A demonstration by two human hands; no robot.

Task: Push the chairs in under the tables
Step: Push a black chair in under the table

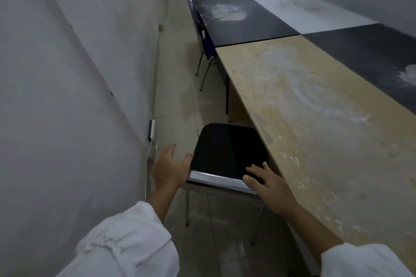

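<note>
Head view shows a black chair (227, 153) standing at the near left edge of a long wooden desk (326, 130), its right side partly under the desk top. The left hand (168, 168) is at the left near corner of the seat, fingers (170, 148) spread apart, the thumb touching the seat edge. The right hand (267, 183) lies flat on the near right corner of the seat, fingers (255, 171) apart and not clamped on anything. Both arms wear white sleeves (126, 243). Farther along the same side, a blue chair (202, 36) stands against a black desk (243, 18). A white wall (67, 74) runs along the left.
</note>
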